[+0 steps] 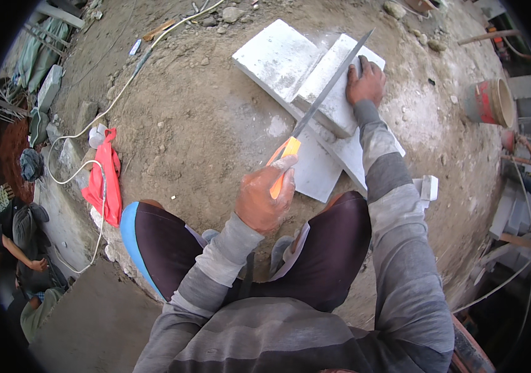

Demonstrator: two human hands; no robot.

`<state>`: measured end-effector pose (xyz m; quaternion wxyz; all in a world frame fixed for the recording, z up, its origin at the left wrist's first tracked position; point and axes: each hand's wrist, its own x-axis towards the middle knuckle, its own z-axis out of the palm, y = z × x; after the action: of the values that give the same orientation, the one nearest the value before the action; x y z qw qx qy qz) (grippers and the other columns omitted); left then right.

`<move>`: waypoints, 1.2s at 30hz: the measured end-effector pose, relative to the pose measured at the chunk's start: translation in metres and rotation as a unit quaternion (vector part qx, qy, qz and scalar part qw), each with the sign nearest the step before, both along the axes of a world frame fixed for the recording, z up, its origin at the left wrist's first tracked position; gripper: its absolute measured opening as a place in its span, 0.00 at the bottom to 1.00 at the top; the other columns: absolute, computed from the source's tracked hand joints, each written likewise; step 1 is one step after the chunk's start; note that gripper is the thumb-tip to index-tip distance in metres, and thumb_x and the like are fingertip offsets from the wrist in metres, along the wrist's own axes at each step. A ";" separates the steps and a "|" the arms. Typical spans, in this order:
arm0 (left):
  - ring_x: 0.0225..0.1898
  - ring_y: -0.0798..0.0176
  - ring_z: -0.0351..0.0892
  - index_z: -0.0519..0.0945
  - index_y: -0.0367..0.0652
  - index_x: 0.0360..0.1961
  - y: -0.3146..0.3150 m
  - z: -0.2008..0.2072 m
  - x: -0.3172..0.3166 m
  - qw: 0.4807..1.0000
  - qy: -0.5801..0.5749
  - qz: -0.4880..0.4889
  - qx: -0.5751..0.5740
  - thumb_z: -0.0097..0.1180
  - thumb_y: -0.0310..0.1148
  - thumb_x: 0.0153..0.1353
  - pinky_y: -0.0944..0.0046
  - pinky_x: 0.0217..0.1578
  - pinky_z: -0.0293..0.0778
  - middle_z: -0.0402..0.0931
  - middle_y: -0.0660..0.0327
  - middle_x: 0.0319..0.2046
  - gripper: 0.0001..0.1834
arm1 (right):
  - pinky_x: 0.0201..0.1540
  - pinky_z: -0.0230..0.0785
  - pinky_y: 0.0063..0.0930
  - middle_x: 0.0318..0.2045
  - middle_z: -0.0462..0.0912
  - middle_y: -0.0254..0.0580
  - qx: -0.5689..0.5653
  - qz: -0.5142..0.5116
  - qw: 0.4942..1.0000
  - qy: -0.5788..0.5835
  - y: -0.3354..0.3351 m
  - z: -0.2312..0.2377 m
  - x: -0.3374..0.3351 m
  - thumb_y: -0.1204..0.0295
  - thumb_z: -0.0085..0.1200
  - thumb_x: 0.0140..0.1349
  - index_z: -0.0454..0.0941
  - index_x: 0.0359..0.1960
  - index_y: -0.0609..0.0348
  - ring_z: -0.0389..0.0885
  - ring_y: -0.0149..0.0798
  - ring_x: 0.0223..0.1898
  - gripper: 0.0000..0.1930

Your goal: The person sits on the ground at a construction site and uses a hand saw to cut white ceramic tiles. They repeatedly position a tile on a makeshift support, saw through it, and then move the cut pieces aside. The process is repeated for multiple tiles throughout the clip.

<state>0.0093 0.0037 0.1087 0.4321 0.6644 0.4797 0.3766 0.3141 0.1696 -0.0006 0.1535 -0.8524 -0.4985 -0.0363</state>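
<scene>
My left hand (266,194) is closed round the orange handle of a hand saw (330,88). The saw's long blade slants up to the right, lying along the top of a white lightweight block (324,78). On the far right part of that block rests my right hand (366,82), fingers bent over its top close to the blade. Beneath it, larger pale slabs (278,55) lie stacked at angles on the dirt. Another slab (312,169) reaches toward my knees. Whether the blade has cut into the block, I cannot tell.
A white cable (100,118) winds over the ground at left, past a red cloth (109,180). A dirty bucket (489,102) stands at right. A small white offcut (427,188) lies beside my right forearm. Another person (26,248) is at the far left.
</scene>
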 end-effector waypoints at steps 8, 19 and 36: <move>0.36 0.60 0.88 0.84 0.36 0.50 -0.002 0.002 -0.001 0.999 0.001 0.010 -0.051 0.58 0.23 0.65 0.64 0.40 0.79 0.86 0.49 0.37 0.13 | 0.69 0.55 0.51 0.65 0.71 0.36 0.000 -0.009 1.000 0.022 0.003 0.001 -0.001 0.50 0.54 0.67 0.73 0.66 0.37 0.61 0.45 0.70 0.26; 0.40 0.61 0.87 0.84 0.33 0.49 0.003 -0.004 -0.008 0.997 0.000 0.003 -0.082 0.58 0.24 0.67 0.64 0.43 0.79 0.86 0.48 0.40 0.12 | 0.69 0.55 0.54 0.66 0.70 0.36 -0.015 -0.017 0.999 0.027 0.001 0.007 -0.006 0.51 0.55 0.67 0.72 0.66 0.38 0.60 0.46 0.70 0.26; 0.48 0.58 0.85 0.84 0.31 0.48 0.008 0.011 -0.011 0.994 0.009 -0.004 -0.107 0.57 0.25 0.68 0.62 0.51 0.76 0.86 0.49 0.45 0.11 | 0.67 0.59 0.54 0.65 0.71 0.34 -0.015 -0.024 1.000 0.000 -0.003 0.010 -0.005 0.49 0.52 0.68 0.72 0.66 0.33 0.62 0.45 0.69 0.25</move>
<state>-0.0017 0.0113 0.1196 0.4975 0.6200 0.5184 0.3152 0.3089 0.1669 0.0098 0.1401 -0.8664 -0.4781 -0.0322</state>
